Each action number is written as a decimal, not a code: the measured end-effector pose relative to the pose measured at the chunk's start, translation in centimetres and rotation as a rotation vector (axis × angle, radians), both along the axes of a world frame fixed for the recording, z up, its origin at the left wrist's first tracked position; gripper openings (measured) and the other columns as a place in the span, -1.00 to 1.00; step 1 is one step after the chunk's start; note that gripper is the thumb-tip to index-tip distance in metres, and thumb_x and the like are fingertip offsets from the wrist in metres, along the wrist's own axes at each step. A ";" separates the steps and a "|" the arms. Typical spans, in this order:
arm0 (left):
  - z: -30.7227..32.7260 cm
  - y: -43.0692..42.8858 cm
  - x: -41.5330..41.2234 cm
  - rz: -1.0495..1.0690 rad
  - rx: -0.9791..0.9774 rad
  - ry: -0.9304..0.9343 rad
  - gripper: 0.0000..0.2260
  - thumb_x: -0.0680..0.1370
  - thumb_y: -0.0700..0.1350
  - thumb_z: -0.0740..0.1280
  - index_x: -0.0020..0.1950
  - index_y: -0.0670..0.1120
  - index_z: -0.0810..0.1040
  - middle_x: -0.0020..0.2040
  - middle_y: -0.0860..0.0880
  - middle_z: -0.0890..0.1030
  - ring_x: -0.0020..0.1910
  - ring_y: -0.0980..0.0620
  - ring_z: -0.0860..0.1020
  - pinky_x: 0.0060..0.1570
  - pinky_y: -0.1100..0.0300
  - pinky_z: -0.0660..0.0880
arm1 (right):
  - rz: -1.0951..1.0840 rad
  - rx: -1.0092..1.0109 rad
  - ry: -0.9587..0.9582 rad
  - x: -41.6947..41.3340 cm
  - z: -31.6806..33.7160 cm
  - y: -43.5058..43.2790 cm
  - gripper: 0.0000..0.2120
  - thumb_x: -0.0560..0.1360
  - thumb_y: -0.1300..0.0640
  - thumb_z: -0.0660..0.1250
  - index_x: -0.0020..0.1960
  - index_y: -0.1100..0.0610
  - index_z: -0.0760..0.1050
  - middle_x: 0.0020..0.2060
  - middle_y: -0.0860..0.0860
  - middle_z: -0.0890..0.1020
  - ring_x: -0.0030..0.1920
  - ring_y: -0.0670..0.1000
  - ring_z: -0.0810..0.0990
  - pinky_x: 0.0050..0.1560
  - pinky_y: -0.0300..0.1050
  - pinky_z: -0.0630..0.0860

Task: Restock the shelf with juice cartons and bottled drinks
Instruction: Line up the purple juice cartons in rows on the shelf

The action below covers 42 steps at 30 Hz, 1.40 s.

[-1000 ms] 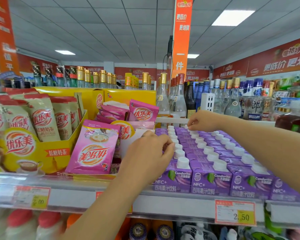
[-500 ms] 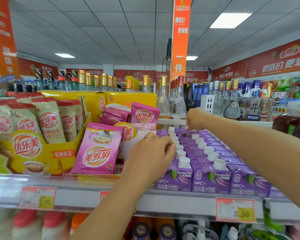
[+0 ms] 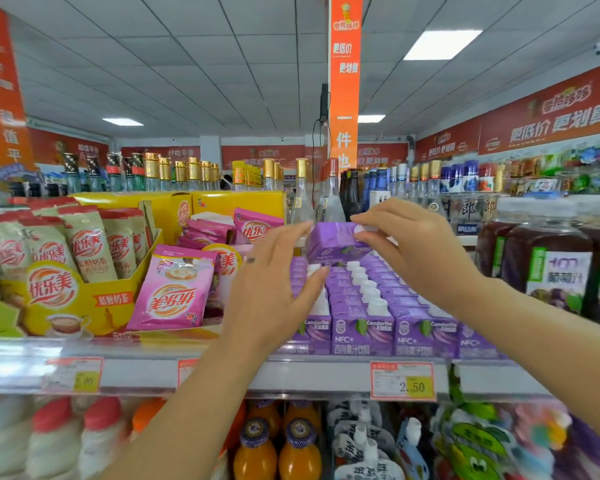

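Rows of purple juice cartons with white caps fill the top shelf in front of me. One purple carton is lifted above the rows, tilted on its side. My right hand pinches it at the capped end. My left hand is spread with straight fingers beside the carton's left end, fingertips close to it; contact is unclear from the blur.
Pink and beige milk-tea packets in a yellow display box sit left of the cartons. Dark juice bottles stand at right. Glass liquor bottles line up behind. Orange drink bottles fill the shelf below.
My right hand pulled a purple carton up from the back of the rows and brought it nearer. My left hand left the front cartons and rose toward the lifted one.
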<state>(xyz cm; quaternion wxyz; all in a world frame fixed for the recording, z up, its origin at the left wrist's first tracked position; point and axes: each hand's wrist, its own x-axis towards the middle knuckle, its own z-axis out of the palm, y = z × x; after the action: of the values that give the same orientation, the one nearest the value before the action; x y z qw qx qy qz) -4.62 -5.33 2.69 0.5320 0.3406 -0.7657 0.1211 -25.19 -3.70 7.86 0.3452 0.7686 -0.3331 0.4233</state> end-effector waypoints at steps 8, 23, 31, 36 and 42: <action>-4.1 5.9 -0.5 -0.188 0.049 0.098 -0.64 0.52 0.06 0.29 0.30 0.14 0.36 0.13 0.25 0.45 0.13 0.18 0.47 0.15 0.38 0.36 | 0.241 0.191 -0.229 0.5 -5.1 6.2 -0.77 0.48 0.06 0.39 0.05 0.17 0.63 -0.20 -0.04 0.61 -0.19 -0.18 0.49 -0.05 -0.48 0.40; -19.0 13.6 -2.1 -0.433 1.041 0.430 -0.65 0.46 -0.30 0.42 0.09 0.08 0.47 -0.04 0.17 0.61 -0.09 0.22 0.60 -0.13 0.34 0.51 | 0.443 1.313 -0.759 -2.2 -23.7 12.3 -0.67 0.30 0.04 0.44 0.05 -0.10 0.55 -0.05 -0.18 0.68 -0.01 -0.14 0.64 -0.03 -0.25 0.56; -23.9 14.9 -2.7 -0.476 1.318 0.383 -0.76 0.47 -0.32 0.40 -0.05 -0.05 0.40 -0.01 -0.01 0.61 -0.05 0.01 0.63 -0.13 0.24 0.53 | 0.405 1.474 -0.950 -2.7 -27.5 14.7 -0.65 0.23 0.03 0.47 -0.01 0.05 0.59 -0.15 0.01 0.67 -0.29 -0.12 0.60 -0.38 -0.38 0.44; -24.6 14.9 -3.1 -0.579 1.461 0.562 -0.71 0.36 -0.12 0.41 0.00 -0.06 0.40 -0.04 -0.05 0.69 -0.03 -0.06 0.63 0.04 0.04 0.58 | 0.359 1.499 -0.952 -2.9 -26.5 14.8 -0.58 0.17 -0.06 0.49 -0.01 0.05 0.57 -0.14 0.10 0.65 -0.24 0.00 0.58 -0.24 0.02 0.51; -24.8 15.2 -6.0 -0.694 1.556 1.084 -0.67 0.43 -0.12 0.29 0.19 -0.03 0.51 -0.06 -0.07 0.68 -0.15 0.01 0.65 -0.22 0.15 0.60 | 0.373 1.495 -0.997 -2.6 -25.3 15.1 -0.71 0.26 0.00 0.45 -0.09 0.11 0.53 -0.21 0.10 0.63 -0.29 -0.05 0.61 -0.24 -0.17 0.54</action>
<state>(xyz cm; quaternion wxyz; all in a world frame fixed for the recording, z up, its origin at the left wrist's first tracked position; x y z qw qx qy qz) -10.61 9.91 -22.15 0.4442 0.3604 -0.3439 -0.7447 -27.80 11.40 -17.46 -0.4993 0.5614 -0.5013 0.4291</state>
